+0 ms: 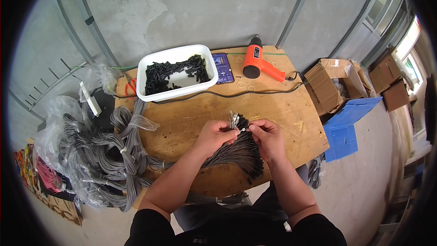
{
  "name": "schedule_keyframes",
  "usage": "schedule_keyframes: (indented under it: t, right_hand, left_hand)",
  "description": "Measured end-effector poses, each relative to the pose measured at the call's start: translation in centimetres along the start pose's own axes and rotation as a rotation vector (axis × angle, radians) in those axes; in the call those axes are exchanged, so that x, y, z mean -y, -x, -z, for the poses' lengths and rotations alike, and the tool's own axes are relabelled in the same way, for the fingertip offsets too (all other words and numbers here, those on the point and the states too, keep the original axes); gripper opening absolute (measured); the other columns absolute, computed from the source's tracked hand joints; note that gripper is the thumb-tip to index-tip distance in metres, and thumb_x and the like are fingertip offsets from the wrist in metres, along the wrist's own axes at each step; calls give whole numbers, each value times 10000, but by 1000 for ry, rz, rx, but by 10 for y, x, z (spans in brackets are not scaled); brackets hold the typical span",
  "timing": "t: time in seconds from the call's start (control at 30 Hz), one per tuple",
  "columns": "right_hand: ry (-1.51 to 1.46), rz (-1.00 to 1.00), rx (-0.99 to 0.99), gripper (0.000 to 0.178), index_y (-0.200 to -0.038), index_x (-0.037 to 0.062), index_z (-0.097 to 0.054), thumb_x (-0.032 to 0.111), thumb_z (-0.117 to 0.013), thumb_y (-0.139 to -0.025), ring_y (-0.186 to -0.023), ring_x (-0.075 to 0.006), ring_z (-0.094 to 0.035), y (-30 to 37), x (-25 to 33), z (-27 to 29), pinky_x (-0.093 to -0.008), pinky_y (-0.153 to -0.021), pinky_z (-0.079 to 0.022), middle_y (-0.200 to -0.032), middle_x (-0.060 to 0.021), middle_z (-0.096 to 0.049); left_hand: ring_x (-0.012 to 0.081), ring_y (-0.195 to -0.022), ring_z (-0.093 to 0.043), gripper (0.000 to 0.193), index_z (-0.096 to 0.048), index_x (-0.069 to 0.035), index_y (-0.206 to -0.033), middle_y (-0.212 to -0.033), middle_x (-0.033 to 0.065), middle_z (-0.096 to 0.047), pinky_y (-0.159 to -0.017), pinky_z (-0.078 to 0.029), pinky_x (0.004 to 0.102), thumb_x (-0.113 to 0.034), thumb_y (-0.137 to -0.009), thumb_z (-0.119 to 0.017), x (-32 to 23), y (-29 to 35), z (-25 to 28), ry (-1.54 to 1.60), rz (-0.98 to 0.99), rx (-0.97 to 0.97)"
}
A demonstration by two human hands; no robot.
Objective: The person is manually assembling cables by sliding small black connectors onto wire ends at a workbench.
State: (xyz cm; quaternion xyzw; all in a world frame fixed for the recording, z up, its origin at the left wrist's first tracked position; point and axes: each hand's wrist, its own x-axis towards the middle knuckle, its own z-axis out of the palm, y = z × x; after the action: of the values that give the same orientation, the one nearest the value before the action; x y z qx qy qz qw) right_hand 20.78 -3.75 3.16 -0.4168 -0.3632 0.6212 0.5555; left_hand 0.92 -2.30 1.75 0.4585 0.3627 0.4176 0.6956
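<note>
My left hand (pixel 214 135) is closed around the upper part of a bundle of thin grey cables (pixel 230 156), whose bare metal terminals (pixel 234 119) stick up above the fingers. Thumb and forefinger of my right hand (pixel 269 140) pinch at the tip of one cable, right beside the left fingertips. Whether a black sleeve sits between those fingers is too small to tell. Below the hands, the cables fan out over the wooden table (pixel 291 123), and many end in black sleeves (pixel 256 169) near its front edge.
A white tub (pixel 178 96) of short black sleeves (pixel 157 79) stands at the back, beside a phone (pixel 223 68) and an orange heat gun (pixel 259 63). The gun's black cord (pixel 214 92) crosses the table. Coiled grey cables (pixel 120 155) crowd the left; cardboard boxes (pixel 324 89) stand right.
</note>
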Motion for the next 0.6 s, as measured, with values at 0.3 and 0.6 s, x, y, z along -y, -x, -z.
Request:
schedule_keyframes:
  t: [0.3, 0.6]
  right_hand:
    - [0, -8, 27, 110, -1008, -27, -688, -17, -678, -899, -579, -35, -457, 1, -3, 0, -180, -511, -344, -772, -17, -646]
    - [-43, 5, 14, 110, -1008, -10, -669, 67, -665, -930, -575, -64, -487, -3, -2, 7, -183, -498, -359, -840, -72, -693]
  left_hand:
    - [87, -688, -592, 153, -675, 43, -970, -796, 45, -657, -641, -489, 226, -90, -901, -702, 0, 0, -1, -5, 16, 1]
    - [80, -700, -593, 130, -680, 34, -976, -795, 29, -659, -655, -496, 224, -80, -915, -688, 11, -5, 3, -38, -53, -10]
